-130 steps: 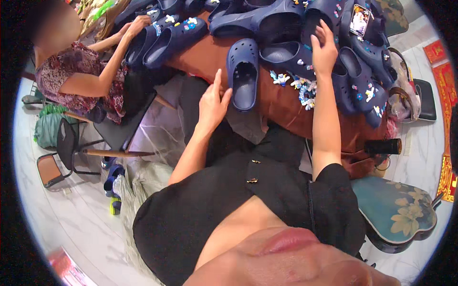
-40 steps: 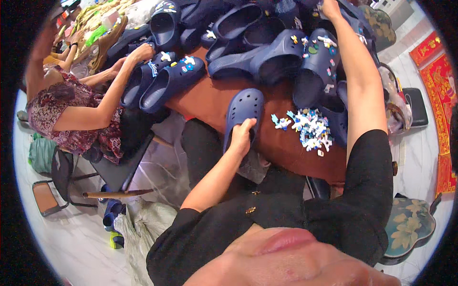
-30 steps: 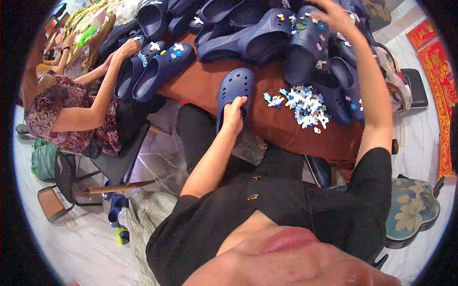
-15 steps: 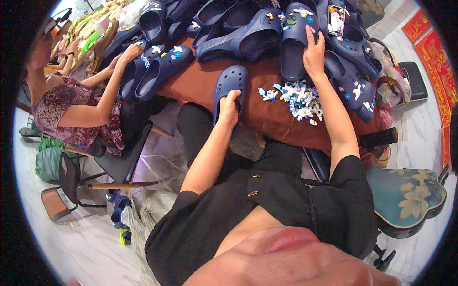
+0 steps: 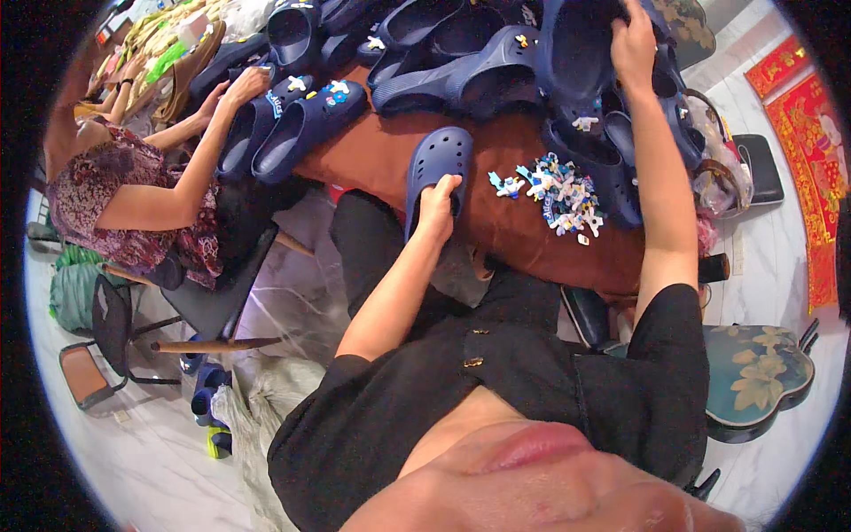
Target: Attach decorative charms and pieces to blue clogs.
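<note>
My left hand [image 5: 436, 208] grips a plain navy clog [image 5: 441, 152] by its opening, its holed toe pointing away from me. At the upper right my right hand [image 5: 634, 49] reaches to the right edge of another navy clog [image 5: 574, 58], its fingers bent against that edge. The top of the view cuts off this clog's far end, and the fingertips are partly hidden. Between my arms, a heap of small white, blue and coloured shoe charms [image 5: 567, 195] lies on the brown tabletop [image 5: 390, 160]. A few charms [image 5: 507, 183] lie just left of the heap.
Many navy clogs [image 5: 496, 75] crowd the table's far side. Two with charms [image 5: 310, 133] stand at left, beside a co-worker's hands [image 5: 244, 87]. To the right are a clear plastic bag [image 5: 729, 182] and a floral-patterned chair [image 5: 753, 377]; a dark stool [image 5: 222, 275] stands left.
My right hand has moved farther away and slightly right. The decorated clog it touched has shifted away, its charms now out of sight. My left hand still holds the plain clog.
</note>
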Demonstrator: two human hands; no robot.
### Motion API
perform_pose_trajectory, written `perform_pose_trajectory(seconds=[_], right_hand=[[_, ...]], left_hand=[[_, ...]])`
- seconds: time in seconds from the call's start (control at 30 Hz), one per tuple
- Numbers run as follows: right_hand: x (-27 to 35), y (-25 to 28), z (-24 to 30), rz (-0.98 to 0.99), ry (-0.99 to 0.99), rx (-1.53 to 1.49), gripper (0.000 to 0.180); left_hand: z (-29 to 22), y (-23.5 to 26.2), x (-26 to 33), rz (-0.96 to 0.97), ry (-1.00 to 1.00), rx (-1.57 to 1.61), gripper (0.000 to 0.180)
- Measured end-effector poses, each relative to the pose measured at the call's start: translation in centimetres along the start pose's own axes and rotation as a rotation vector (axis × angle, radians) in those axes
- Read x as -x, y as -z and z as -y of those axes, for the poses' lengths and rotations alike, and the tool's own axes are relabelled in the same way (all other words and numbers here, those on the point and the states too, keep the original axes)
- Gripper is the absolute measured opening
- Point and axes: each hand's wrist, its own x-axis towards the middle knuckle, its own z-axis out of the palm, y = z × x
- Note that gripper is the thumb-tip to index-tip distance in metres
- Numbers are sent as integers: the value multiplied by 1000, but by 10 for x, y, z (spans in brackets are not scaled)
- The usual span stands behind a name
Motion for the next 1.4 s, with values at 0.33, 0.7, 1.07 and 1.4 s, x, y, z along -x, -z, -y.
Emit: perform_pose_trajectory(seconds=[0.33, 0.7, 1.07, 1.4], right_hand=[[-178, -177, -60, -96, -112, 158, 45], [-129, -228, -59, 181, -430, 20, 83], [-95, -185, -63, 120, -81, -139, 96], [-32, -138, 36, 229, 262, 91, 79]], left_hand=[[-1, 0, 3, -9, 10, -61, 32], [-4, 5, 3, 28, 78, -64, 34], [-5, -1, 3, -20, 78, -42, 23], [-3, 1, 2, 2, 34, -69, 30]])
